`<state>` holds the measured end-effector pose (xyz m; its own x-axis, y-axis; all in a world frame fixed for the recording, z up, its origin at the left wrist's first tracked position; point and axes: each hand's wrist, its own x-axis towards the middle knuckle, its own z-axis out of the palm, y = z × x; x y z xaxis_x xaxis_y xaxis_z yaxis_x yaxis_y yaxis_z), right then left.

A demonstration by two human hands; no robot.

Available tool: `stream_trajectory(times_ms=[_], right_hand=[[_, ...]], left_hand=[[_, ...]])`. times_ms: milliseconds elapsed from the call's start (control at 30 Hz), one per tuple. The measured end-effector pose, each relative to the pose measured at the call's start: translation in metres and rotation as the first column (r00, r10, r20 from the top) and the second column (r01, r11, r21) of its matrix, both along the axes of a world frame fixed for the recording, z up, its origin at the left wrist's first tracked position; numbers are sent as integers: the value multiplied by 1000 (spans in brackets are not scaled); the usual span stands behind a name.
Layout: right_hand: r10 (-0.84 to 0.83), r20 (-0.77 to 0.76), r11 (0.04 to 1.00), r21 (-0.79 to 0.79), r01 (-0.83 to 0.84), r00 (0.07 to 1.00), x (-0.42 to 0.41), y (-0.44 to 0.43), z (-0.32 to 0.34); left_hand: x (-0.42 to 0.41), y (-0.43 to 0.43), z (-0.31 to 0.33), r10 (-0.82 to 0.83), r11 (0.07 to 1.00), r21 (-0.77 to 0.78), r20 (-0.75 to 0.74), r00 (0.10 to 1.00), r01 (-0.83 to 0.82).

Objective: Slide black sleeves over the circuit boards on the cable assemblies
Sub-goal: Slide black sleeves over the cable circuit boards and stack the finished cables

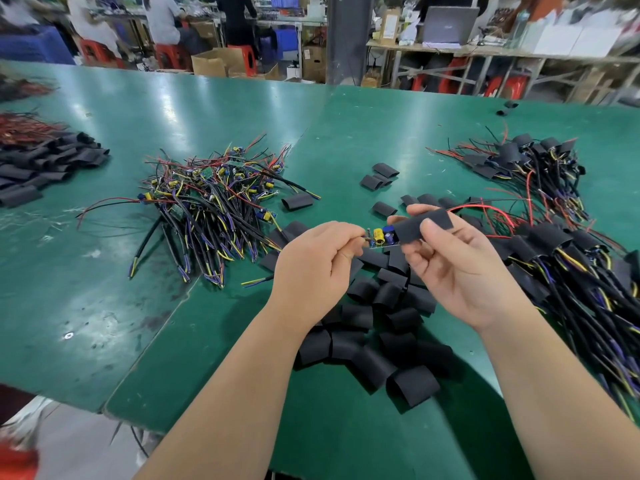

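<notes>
My left hand [311, 268] pinches the left end of the board [381, 237] in curled fingers [348, 235], above the worktop [207, 98]. My right hand [460, 271] pinches a sleeve [414, 230] between thumb and fingers, its mouth over the board's right end, red wires [485, 207] leaving its far side. Loose sleeves [381, 334] lie below; bare assemblies [214, 199] sit left, sleeved ones [571, 265] right.

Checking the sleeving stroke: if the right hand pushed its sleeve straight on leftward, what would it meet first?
Probably the bare end of the circuit board, with its yellow capacitor, at the mouth of the black sleeve; beyond it, the left hand pinching that board.
</notes>
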<state>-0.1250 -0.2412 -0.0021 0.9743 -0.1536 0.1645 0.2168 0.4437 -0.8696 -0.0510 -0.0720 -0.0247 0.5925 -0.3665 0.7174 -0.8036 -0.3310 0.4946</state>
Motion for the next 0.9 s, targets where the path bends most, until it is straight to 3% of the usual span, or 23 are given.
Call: stream_trajectory(times_ms=[133, 367, 533, 600, 667, 767, 833, 900], right_hand=[[-6, 0, 995, -103, 6, 1000, 1, 3, -3], [-99, 11, 963, -249, 99, 995, 3, 11, -10], [-203, -40, 912, -370, 174, 978, 5, 23, -15], [-229, -73, 936, -290, 199, 971, 7, 28, -14], [-262, -123, 965, -36, 260, 957, 8, 29, -6], [-348, -140, 914, 167, 369, 927, 4, 9, 20], [-422, -80, 882, 196, 429, 903, 0, -10, 37], [-555, -33, 819, 152, 553, 831, -7, -32, 54]], left_hand=[[0, 0, 1, -1, 999, -45, 16, 1000, 2], [0, -1, 0, 12, 998, 61, 74, 997, -17], [1, 1, -2, 35, 999, 31, -56, 998, -33], [-1, 0, -2, 15, 999, -32, -144, 989, -20], [-2, -1, -1, -9, 994, -110, -211, 978, -15], [6, 6, 1, 66, 981, -160, -257, 964, -110], [19, 16, -1, 247, 958, -77, -264, 932, -276], [30, 25, -6, 499, 866, 170, -246, 831, -470]])
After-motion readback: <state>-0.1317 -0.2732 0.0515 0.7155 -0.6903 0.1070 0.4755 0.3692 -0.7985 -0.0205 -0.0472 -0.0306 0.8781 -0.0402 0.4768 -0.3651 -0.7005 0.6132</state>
